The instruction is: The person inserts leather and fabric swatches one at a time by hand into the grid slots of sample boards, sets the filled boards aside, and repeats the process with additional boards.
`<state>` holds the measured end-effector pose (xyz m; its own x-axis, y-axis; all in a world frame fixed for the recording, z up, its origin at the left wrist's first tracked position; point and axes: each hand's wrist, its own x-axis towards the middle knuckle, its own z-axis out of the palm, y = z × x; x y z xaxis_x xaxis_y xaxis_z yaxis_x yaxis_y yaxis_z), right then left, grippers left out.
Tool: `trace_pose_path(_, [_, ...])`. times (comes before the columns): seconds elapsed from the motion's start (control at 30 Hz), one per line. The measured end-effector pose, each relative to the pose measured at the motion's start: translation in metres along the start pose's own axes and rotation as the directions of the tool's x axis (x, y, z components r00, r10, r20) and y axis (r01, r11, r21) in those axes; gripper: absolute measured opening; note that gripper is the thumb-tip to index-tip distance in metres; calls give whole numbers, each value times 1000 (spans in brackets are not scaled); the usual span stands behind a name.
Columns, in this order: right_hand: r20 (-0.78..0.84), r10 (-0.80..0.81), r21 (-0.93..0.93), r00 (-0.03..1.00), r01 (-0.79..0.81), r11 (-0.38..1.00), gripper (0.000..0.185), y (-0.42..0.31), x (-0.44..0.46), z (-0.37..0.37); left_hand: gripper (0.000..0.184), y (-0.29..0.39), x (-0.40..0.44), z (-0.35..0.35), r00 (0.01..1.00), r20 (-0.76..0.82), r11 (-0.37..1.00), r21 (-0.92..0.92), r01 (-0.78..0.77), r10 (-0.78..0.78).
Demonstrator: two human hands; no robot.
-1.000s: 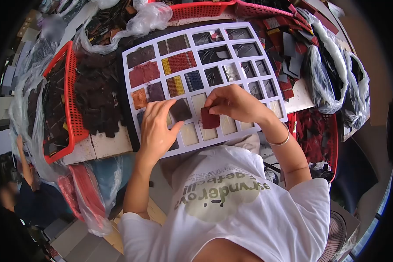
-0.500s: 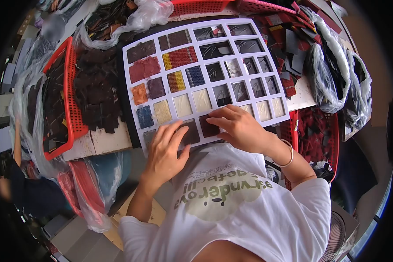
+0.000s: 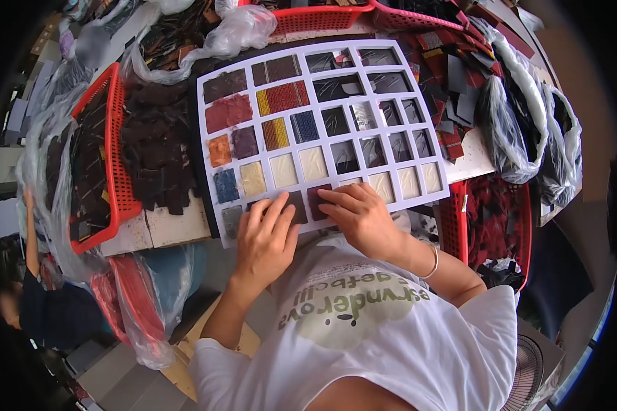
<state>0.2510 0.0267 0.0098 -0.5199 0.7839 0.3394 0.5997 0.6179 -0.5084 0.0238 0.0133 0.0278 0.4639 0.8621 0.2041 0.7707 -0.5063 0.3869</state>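
Pressed right hand (image 3: 363,212) fingertips, bunched close, onto dark red swatch (image 3: 316,204) near its right edge; could not tell whether pinching it or only pushing down. Laid left hand (image 3: 264,236) on the board with palm down and fingers slightly spread, reaching grey-brown swatch (image 3: 297,206); saw no clear pinch there. Located dark red swatch in bottom row of white board (image 3: 306,77), just right of grey-brown swatch.

Counted much of the board's left side as filled, going by texture: included red-and-yellow swatch (image 3: 283,98), orange swatch (image 3: 219,151) and grey swatch (image 3: 231,220) at bottom left. Judged dark red swatch roughly in its window, not confirmed flush. Guessed as left to do: glossy cream windows (image 3: 408,182) and wrinkled black windows (image 3: 345,156) on right; could not rule out finished pieces under film. Lost parts of bottom row behind both hands.

Bent both elbows, bringing forearms in toward the board's near edge from either side. Turned right hand inward with knuckles up and bracelet (image 3: 432,262) around forearm near wrist. Angled left forearm up from below, pointing fingers away from body.
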Motion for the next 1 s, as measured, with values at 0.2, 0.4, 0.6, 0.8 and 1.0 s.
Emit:
trace_pose_path(0.2, [-30, -13, -40, 999, 12, 999, 35, -11, -7, 8, 37, 0, 1, 6, 995, 42, 987, 134, -93, 88])
trace_pose_path(0.4, [15, -47, -107, 999, 49, 993, 42, -23, -12, 10, 37, -2, 1, 11, 997, -9, 994, 73, -79, 80])
trace_pose_path(0.6, [59, -89, 23, 994, 87, 996, 41, -24, -6, -3, 34, -12, 7, 4, 994, -68, 996, 4, -88, 88])
trace_pose_path(0.8, [-88, 94, -284, 992, -115, 952, 28, 28, 48, -13, 35, -41, 52, -6, 987, -159, 994, 101, 38, -22])
trace_pose_path(1.0, [-53, 87, -336, 995, -100, 937, 26, 45, 59, -2, 37, -59, 62, 16, 983, -181, 997, 79, 21, -6])
